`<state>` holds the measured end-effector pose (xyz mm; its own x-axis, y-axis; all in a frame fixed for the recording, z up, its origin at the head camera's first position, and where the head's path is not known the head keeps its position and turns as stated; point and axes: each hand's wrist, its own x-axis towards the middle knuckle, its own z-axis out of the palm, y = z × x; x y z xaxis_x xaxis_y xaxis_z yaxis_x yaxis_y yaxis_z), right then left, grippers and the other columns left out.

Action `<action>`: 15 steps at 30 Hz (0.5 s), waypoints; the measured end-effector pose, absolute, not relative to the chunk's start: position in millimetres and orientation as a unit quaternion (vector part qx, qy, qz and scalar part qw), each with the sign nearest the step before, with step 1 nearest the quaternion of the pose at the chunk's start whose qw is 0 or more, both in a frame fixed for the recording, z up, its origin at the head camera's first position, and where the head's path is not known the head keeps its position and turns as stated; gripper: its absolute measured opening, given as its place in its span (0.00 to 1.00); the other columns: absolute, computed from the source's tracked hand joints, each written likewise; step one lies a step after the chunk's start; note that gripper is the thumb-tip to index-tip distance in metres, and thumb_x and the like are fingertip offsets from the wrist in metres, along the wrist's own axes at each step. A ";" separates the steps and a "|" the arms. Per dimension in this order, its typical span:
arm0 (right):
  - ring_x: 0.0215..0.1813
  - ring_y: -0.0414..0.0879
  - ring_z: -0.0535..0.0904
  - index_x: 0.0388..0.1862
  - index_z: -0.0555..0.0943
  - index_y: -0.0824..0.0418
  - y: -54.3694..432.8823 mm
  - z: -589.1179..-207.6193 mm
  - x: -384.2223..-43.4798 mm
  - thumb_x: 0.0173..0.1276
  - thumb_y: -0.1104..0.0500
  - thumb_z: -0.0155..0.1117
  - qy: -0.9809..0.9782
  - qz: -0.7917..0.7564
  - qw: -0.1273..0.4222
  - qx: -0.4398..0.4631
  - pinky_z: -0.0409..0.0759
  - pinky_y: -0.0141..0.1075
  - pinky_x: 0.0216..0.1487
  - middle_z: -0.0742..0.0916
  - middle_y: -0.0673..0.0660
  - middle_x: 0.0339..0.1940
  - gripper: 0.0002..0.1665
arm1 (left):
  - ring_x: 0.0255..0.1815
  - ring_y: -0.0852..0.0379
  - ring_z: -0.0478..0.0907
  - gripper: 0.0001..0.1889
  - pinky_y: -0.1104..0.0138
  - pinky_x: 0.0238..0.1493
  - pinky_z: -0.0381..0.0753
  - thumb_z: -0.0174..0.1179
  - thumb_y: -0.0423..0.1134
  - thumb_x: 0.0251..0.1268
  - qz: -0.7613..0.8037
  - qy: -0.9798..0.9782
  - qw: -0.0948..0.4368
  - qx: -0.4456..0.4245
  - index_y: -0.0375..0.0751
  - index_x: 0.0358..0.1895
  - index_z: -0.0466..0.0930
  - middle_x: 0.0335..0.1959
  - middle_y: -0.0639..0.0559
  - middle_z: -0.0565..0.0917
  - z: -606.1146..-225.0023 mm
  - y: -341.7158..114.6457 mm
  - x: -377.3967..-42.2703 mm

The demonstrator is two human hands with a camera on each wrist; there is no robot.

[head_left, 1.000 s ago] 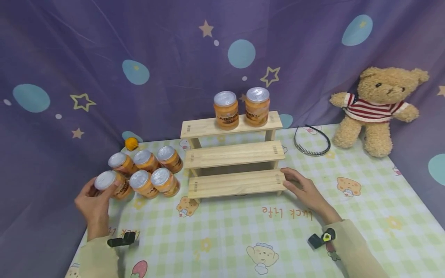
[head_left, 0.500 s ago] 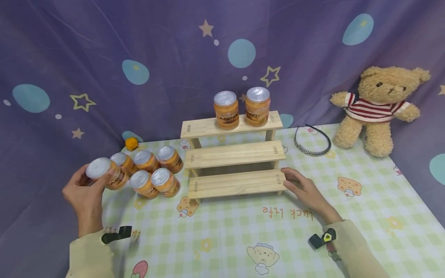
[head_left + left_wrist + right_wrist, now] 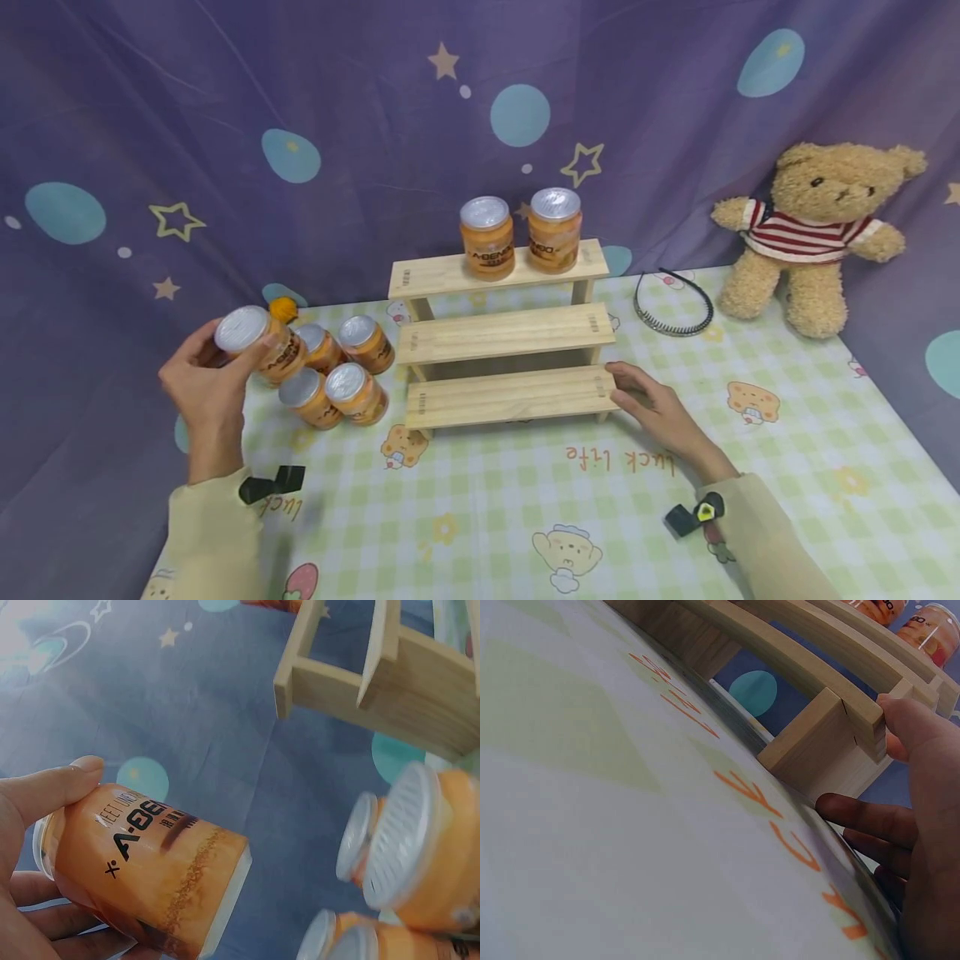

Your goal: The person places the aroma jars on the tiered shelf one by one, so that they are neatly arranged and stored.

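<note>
Compared with half a second ago, the left hand (image 3: pixel 206 387) is now holding its jar (image 3: pixel 169 862) farther back and more to the right, while the right hand (image 3: pixel 663 417) is staying put. Nearest, the cloth (image 3: pixel 502 500) is lying flat, showing green and white checks. The right thumb is touching the low board of the shelf (image 3: pixel 510 396) at its right end, and the lower fingers are spreading loosely below; I can't tell if they are pinching the wood. The left thumb and fingers are curling around the jar, close to its lid (image 3: pixel 242 327). The jar is slanting, its lid leaning up and left, its bottom pointing down and right. The shelf is standing to its right, past the other jars (image 3: pixel 363 400). All the jars are looking round, smooth and orange. The shelf's three boards are showing pale, flat wood. On top, two jars (image 3: pixel 490 250) are standing side by side. Off right, a fluffy bear (image 3: pixel 810 242) is wearing a striped shirt. Behind, a purple curtain (image 3: pixel 360 83) is hanging in folds.
</note>
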<state>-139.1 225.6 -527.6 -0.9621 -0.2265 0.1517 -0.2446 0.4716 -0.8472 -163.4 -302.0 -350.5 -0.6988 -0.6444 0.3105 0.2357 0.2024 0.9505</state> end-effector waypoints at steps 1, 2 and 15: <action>0.60 0.34 0.80 0.74 0.69 0.47 225.6 -527.6 -139.3 0.79 0.54 0.55 -0.858 0.495 0.009 0.138 0.74 0.23 0.62 0.85 0.58 0.62 0.26 | 0.32 0.67 0.82 0.28 0.79 0.37 0.78 0.81 0.24 0.34 -0.614 -0.688 0.358 0.144 0.38 0.47 0.88 0.33 0.63 0.87 -348.7 -299.0 -164.8; 0.60 0.34 0.80 0.74 0.69 0.47 225.4 -527.5 -139.4 0.79 0.54 0.55 -0.858 0.495 0.008 0.138 0.74 0.23 0.62 0.85 0.59 0.62 0.26 | 0.32 0.67 0.82 0.27 0.78 0.36 0.78 0.81 0.24 0.33 -0.617 -0.687 0.357 0.139 0.38 0.47 0.88 0.33 0.63 0.88 -346.8 -296.0 -166.4; 0.58 0.32 0.81 0.74 0.69 0.46 226.2 -526.9 -138.8 0.79 0.54 0.55 -0.857 0.496 0.009 0.138 0.74 0.22 0.61 0.85 0.58 0.60 0.26 | 0.30 0.66 0.84 0.25 0.77 0.35 0.80 0.81 0.28 0.37 -0.618 -0.714 0.324 0.056 0.37 0.47 0.88 0.32 0.61 0.88 -325.1 -254.3 -185.9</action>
<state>-138.8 226.2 -526.9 -0.9617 -0.2277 0.1524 -0.2457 0.4707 -0.8474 -185.9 -254.3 -325.1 -0.7842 -0.4800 0.3932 0.3205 0.2294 0.9191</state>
